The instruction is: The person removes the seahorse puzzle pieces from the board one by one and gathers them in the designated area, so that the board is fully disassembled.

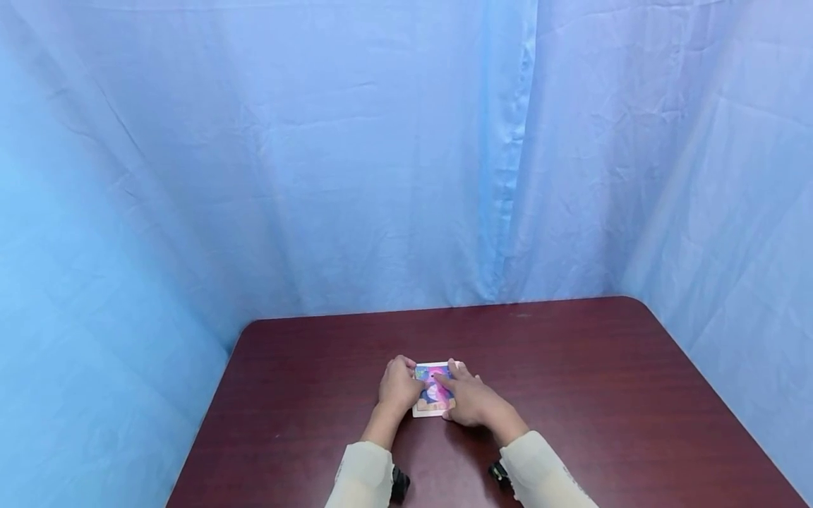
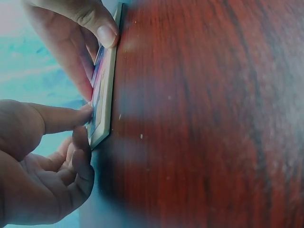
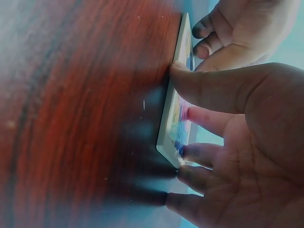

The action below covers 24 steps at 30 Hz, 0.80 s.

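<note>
Head view: a white-bordered picture board [image 1: 435, 406] lies on the dark red table [image 1: 305, 395]; the left hand [image 1: 398, 385] pinches its left edge between thumb and curled fingers, the right hand [image 1: 471, 401] rests on its right side, fingers spread and fairly straight; blue curtains [image 1: 381, 176] hang behind the table

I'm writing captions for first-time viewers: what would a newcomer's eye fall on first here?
Probably the small, bright picture board, low in the middle of the head view, between the left hand and the right hand, both touching it. Next would come the dark red table beneath them and the blue curtains behind and beside it.
</note>
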Tool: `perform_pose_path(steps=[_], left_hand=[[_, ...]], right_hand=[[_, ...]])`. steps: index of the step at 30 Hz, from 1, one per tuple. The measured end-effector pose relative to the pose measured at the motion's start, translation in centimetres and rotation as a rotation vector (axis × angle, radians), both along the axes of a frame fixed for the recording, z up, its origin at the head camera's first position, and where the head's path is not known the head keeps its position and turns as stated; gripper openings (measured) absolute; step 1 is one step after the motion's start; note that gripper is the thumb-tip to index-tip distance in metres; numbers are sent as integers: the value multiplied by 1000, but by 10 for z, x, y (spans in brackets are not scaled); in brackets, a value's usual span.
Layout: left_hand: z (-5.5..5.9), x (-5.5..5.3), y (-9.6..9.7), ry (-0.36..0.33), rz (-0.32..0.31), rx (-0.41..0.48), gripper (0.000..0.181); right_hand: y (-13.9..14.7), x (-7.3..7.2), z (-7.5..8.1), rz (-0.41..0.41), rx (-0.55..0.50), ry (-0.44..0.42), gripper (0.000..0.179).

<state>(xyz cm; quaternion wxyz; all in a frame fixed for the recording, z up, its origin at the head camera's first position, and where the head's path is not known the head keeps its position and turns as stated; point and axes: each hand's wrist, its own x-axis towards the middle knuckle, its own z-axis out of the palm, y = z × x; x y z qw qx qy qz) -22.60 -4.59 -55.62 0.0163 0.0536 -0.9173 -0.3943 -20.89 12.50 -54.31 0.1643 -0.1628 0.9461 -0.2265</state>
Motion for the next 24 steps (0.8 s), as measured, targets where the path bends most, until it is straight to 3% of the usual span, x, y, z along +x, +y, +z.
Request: perform_pose_path(steps=[10,16,24], left_hand=[[3,1,0,10,-18,2,11],[1,2,-8,27,16,14,12],[12,0,-36,-21,96,-26,9]], right_hand=[[0,3,2,-23,-10,-22,75],[0,4,0,-36,-19,-18,75],[0,3,1,-27,-16,0,75]])
